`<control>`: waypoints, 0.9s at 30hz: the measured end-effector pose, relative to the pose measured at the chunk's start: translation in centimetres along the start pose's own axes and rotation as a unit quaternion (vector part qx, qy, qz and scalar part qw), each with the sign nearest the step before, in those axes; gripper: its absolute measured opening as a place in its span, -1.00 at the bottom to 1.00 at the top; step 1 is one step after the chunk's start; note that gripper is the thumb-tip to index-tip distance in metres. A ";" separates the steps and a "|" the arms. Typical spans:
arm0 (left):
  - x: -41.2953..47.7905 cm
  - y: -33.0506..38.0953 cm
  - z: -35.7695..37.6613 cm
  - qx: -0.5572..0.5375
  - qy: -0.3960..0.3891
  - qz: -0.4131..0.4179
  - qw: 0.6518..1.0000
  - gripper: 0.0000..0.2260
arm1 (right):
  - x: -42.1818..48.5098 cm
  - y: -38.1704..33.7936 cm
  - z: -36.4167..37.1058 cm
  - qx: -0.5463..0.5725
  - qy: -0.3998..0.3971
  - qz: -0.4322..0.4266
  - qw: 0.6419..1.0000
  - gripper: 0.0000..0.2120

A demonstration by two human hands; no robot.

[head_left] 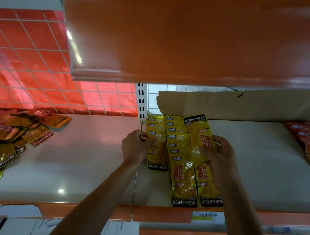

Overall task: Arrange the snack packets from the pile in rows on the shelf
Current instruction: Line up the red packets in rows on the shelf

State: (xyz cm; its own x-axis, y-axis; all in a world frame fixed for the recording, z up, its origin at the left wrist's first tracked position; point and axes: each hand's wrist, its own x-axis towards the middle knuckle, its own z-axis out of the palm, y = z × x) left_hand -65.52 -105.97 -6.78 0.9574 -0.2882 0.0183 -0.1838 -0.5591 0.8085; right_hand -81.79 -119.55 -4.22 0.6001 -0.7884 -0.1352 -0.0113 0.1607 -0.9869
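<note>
The right hand [221, 155] grips a yellow packet [197, 131] lying front-to-back atop the third row [209, 183], while the left hand [134, 148], nearer the pile [0, 136], pinches the first row [157, 157].

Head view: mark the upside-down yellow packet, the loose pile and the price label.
upside-down yellow packet [196, 129], head view, its upper printed face.
loose pile [2, 132], head view, a red packet near its middle.
price label [203, 217], head view, its yellow strip.
</note>
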 end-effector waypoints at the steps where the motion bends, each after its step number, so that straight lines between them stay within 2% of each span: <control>1: 0.1 -0.1 0.0 0.002 -0.001 0.000 1.000 -0.75 | 0.1 0.2 0.0 -0.012 -0.002 -0.003 1.000 -0.60; 9: 0.2 0.0 -0.1 0.033 -0.006 -0.016 0.999 -0.71 | 0.0 -0.1 0.9 -0.031 -0.010 -0.041 0.999 -0.95; 15: -0.1 -0.6 -0.7 0.026 0.014 0.031 0.999 -0.72 | 0.2 -0.8 1.9 -0.024 -0.010 -0.040 0.999 -0.98; 18: -0.8 -0.2 -1.5 -0.032 0.016 0.072 0.997 -0.79 | 0.5 -1.0 3.1 -0.039 -0.012 -0.024 0.999 -0.76; 20: -1.5 0.2 -1.9 -0.097 -0.032 0.077 0.992 -0.83 | 0.4 -1.0 4.1 -0.061 -0.016 -0.026 0.998 -0.60; 21: -1.8 0.4 -2.1 -0.135 -0.069 0.076 0.986 -0.87 | 0.4 -1.0 4.6 -0.079 -0.017 -0.033 0.996 -0.58; 23: -2.3 0.8 -2.3 -0.175 -0.147 0.074 0.971 -0.94 | 0.5 -0.7 5.5 -0.119 -0.029 -0.051 0.991 -0.67; 24: -2.5 0.9 -2.3 -0.179 -0.173 0.071 0.966 -0.91 | 0.6 -0.6 5.9 -0.136 -0.032 -0.056 0.989 -0.75; 27: -2.6 0.2 -2.4 -0.201 -0.189 0.020 0.961 -0.85 | 0.7 -0.3 6.7 -0.177 -0.044 -0.053 0.982 -0.79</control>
State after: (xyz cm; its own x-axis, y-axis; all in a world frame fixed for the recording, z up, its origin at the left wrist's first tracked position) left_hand -67.56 -103.46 -5.24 0.7876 -0.6082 -0.0992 -0.0457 -0.2182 0.9748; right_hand -76.00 -116.15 -3.40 0.6800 -0.7322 -0.0369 -0.2130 -0.1491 -0.9656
